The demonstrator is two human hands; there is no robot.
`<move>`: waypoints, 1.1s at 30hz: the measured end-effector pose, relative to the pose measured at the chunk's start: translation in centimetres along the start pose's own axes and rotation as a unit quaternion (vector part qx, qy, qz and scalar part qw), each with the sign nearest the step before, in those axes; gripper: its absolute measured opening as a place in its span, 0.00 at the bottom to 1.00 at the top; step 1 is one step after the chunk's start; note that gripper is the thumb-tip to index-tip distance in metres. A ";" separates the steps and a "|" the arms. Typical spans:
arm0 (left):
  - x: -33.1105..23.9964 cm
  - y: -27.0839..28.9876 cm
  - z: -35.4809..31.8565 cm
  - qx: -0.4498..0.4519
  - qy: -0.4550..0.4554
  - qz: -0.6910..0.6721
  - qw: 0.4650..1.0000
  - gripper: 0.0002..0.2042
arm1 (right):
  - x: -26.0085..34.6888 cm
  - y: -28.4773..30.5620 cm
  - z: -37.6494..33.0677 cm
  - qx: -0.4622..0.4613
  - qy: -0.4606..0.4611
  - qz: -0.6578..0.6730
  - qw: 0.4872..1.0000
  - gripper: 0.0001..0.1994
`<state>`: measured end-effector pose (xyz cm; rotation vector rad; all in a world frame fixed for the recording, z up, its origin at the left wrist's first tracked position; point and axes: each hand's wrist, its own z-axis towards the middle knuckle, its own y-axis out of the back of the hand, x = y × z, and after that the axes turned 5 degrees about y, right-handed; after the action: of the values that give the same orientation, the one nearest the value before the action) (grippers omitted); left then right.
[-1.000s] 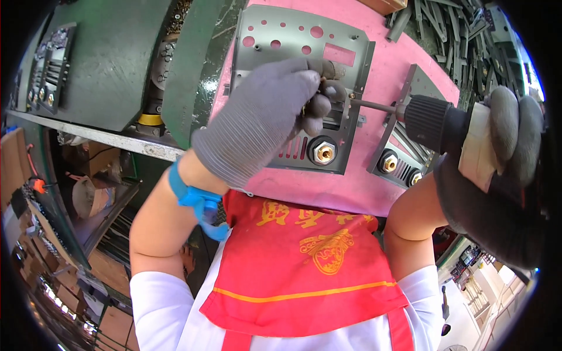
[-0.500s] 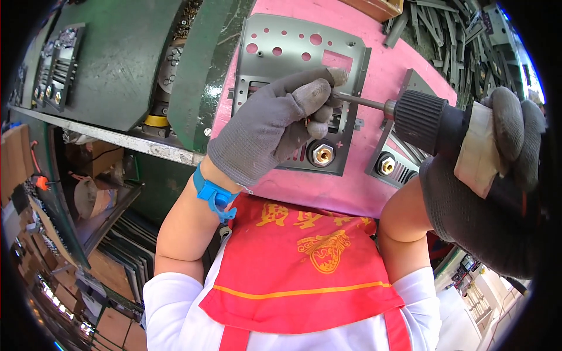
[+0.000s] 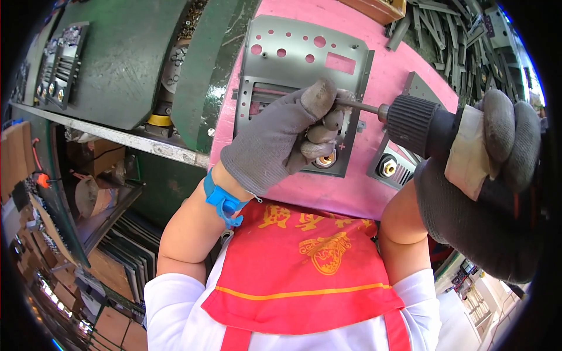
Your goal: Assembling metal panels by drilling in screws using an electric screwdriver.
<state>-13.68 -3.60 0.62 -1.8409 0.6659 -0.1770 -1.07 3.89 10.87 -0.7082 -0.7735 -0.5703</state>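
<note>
My right hand (image 3: 480, 187), in a grey glove, is wrapped round a black power screwdriver (image 3: 413, 123) with pale tape on its body. Its thin metal bit points left to the fingertips of my left hand (image 3: 287, 128). That gloved hand is closed, thumb and fingers pinched at the bit's tip; any screw there is too small to make out. Beneath it lies a grey metal panel (image 3: 298, 41) with round holes, a rectangular cutout and slots. A brass hex fitting (image 3: 325, 160) on the panel is partly hidden by my left fingers.
A pink mat (image 3: 357, 193) covers the work surface. A second metal panel (image 3: 377, 153) with a brass fitting lies to the right. Loose metal strips (image 3: 451, 41) are heaped at the far right beside a wooden box (image 3: 374, 7). More assembled panels (image 3: 61, 64) stand at the left.
My left hand has shifted slightly right and now covers part of the brass fitting. The screwdriver has moved a little left, its bit still at my left fingertips.
</note>
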 end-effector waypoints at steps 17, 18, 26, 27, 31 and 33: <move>1.5 0.9 -6.9 -0.102 -0.225 0.916 0.315 0.13 | 2.0 3.8 -1.4 -0.043 -0.022 -0.074 0.996 0.16; 1.7 1.1 -6.9 -0.106 -0.245 0.909 0.319 0.11 | 2.3 3.9 -1.5 -0.046 -0.023 -0.079 0.996 0.16; -0.7 -0.5 -5.0 -0.122 -0.236 0.879 0.397 0.13 | 1.4 3.7 -2.0 -0.067 -0.033 -0.121 0.990 0.16; -1.1 -0.6 -4.1 -0.137 -0.269 0.871 0.387 0.13 | 1.8 3.7 -2.2 -0.067 -0.035 -0.124 0.989 0.16; -1.2 1.4 -2.3 -0.158 -0.303 0.881 0.327 0.13 | 2.0 3.4 -2.5 -0.070 -0.041 -0.138 0.987 0.16; -0.8 1.4 -2.9 -0.159 -0.279 0.890 0.325 0.13 | 2.0 3.2 -2.7 -0.074 -0.046 -0.148 0.985 0.16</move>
<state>-16.09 -5.91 0.61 -0.3107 1.7922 2.0424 3.44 3.50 9.93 -0.7646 -0.9373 -0.8771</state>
